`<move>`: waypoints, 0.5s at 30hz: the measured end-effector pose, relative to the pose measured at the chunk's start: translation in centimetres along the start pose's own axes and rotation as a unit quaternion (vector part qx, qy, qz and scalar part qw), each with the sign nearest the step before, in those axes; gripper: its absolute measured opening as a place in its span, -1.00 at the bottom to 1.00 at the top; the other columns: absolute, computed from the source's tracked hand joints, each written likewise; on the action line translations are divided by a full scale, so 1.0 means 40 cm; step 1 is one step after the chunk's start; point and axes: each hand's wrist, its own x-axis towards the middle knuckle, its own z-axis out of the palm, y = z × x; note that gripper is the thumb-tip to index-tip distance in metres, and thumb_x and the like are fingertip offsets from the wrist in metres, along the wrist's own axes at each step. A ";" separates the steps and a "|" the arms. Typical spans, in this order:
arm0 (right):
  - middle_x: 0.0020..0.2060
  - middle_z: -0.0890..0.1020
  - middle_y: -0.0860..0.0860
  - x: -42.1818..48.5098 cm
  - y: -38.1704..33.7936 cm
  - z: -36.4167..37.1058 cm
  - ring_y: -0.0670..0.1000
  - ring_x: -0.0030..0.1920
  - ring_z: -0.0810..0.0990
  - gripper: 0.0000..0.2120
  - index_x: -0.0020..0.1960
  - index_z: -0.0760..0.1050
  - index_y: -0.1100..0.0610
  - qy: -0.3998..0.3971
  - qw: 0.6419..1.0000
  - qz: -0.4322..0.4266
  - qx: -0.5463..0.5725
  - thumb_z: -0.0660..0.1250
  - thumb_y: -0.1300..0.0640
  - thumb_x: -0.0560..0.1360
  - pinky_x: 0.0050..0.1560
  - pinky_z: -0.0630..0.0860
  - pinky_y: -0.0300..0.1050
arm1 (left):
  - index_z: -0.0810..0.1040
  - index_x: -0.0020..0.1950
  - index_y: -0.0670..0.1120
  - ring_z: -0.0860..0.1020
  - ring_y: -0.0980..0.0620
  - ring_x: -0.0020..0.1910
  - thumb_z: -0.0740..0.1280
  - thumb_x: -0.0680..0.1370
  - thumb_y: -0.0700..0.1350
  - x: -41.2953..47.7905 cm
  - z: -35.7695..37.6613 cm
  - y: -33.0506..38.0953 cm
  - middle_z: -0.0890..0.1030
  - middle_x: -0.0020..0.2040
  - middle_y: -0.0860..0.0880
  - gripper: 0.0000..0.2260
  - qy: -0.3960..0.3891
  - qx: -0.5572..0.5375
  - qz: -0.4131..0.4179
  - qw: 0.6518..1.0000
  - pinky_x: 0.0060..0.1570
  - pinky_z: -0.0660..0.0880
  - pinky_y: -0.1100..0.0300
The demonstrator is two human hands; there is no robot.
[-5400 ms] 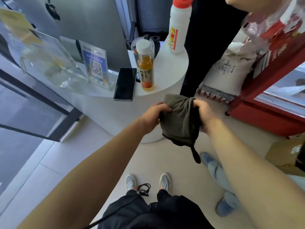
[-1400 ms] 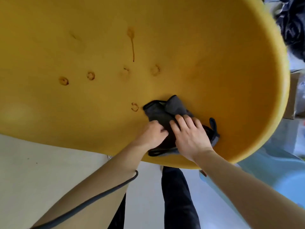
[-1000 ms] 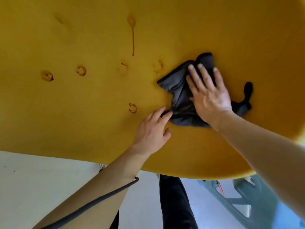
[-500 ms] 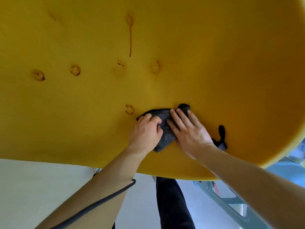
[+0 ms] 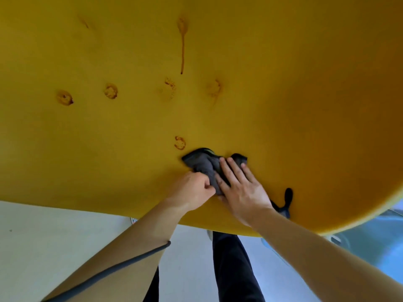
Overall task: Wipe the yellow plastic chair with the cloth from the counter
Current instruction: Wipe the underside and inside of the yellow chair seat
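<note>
The yellow plastic chair (image 5: 283, 94) fills most of the head view, its seat marked with several brown ring stains and one long drip. A dark grey cloth (image 5: 204, 164) lies bunched on the seat near the front edge, just below and right of a ring stain (image 5: 180, 143). My left hand (image 5: 193, 190) pinches the cloth's near edge with curled fingers. My right hand (image 5: 242, 188) presses flat on the cloth, fingers spread. A loop of the cloth (image 5: 287, 196) sticks out to the right of my right wrist.
Pale floor (image 5: 54, 240) shows below the chair's front edge. My dark trouser legs (image 5: 235, 269) stand under it. A light blue plastic object (image 5: 370, 243) sits at the lower right beside the chair. A black cable (image 5: 122, 267) runs along my left forearm.
Since the counter, I have carried the cloth to the chair. My right hand swept it up the seat and back down. Both hands now hold it bunched near the front edge.
</note>
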 end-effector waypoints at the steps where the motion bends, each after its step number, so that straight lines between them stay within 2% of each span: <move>1: 0.59 -0.28 0.17 0.013 0.033 -0.009 0.18 0.60 -0.26 -0.45 0.64 -0.18 0.04 0.013 0.999 -0.015 -0.041 -0.16 -0.04 0.69 0.54 -0.27 0.18 | 0.45 -0.32 -0.01 0.47 -0.04 -0.32 0.31 0.52 0.01 -0.010 -0.006 -0.011 0.54 -0.37 -0.02 -0.77 -0.013 0.000 -0.002 1.000 -0.35 0.41 -0.02; 3: 0.61 -0.13 0.22 0.071 0.130 -0.060 0.22 0.61 -0.08 -0.43 0.64 0.01 0.09 0.107 0.989 0.025 -0.096 -0.17 0.08 0.63 0.54 -0.22 0.18 | 0.54 -0.05 0.08 0.54 0.00 -0.16 0.29 0.57 0.05 -0.017 -0.025 -0.021 0.62 -0.18 0.04 -0.91 -0.024 0.008 0.001 1.000 -0.23 0.51 0.02; 5: 0.62 -0.07 0.22 0.144 0.243 -0.145 0.23 0.61 -0.03 -0.44 0.61 0.12 0.18 0.200 0.964 0.144 -0.099 -0.11 0.11 0.62 0.55 -0.15 0.20 | 0.51 0.15 0.09 0.57 0.01 -0.09 0.25 0.60 0.05 -0.010 -0.049 -0.023 0.63 -0.07 0.05 -0.84 -0.006 0.013 0.003 1.000 -0.16 0.54 0.05; 6: 0.62 -0.11 0.20 0.183 0.279 -0.196 0.21 0.61 -0.07 -0.46 0.61 0.09 0.18 0.227 0.951 0.188 -0.098 -0.08 0.12 0.64 0.56 -0.14 0.20 | 0.51 0.17 0.09 0.57 0.01 -0.09 0.24 0.61 0.05 -0.002 -0.060 -0.026 0.63 -0.04 0.05 -0.83 0.019 0.017 0.002 1.000 -0.18 0.52 0.07; 8: 0.62 -0.15 0.17 0.262 0.286 -0.265 0.19 0.61 -0.13 -0.46 0.62 0.03 0.15 0.281 0.931 0.223 -0.072 0.00 0.14 0.66 0.57 -0.13 0.21 | 0.54 0.11 0.10 0.57 -0.01 -0.12 0.25 0.61 0.03 0.011 -0.074 -0.035 0.61 -0.05 0.05 -0.87 0.070 0.014 -0.009 0.997 -0.26 0.42 0.13; 10: 0.62 -0.16 0.16 0.333 0.217 -0.258 0.19 0.62 -0.16 -0.43 0.64 -0.02 0.10 0.299 0.933 0.198 -0.022 0.04 0.14 0.66 0.57 -0.13 0.21 | 0.54 0.04 0.09 0.57 -0.02 -0.18 0.26 0.60 0.02 0.014 -0.084 -0.057 0.61 -0.12 0.05 -0.91 0.121 -0.011 -0.026 0.992 -0.31 0.36 0.14; 13: 0.62 -0.22 0.11 0.334 0.030 -0.106 0.14 0.61 -0.24 -0.40 0.64 -0.10 0.06 0.195 0.978 0.074 0.021 0.05 0.02 0.67 0.58 -0.16 0.20 | 0.52 0.00 0.04 0.56 -0.09 -0.19 0.26 0.60 -0.02 0.007 -0.101 -0.092 0.63 -0.18 -0.01 -0.93 0.228 -0.044 -0.060 0.971 -0.29 0.41 0.04; 15: 0.61 -0.23 0.09 0.259 -0.070 -0.015 0.12 0.61 -0.24 -0.40 0.64 -0.09 0.05 0.135 0.990 -0.011 0.034 0.01 -0.09 0.68 0.58 -0.19 0.18 | 0.50 -0.01 0.01 0.50 -0.08 -0.22 0.22 0.63 -0.03 -0.004 -0.115 -0.113 0.60 -0.20 -0.01 -0.90 0.264 -0.050 -0.088 0.959 -0.30 0.32 0.04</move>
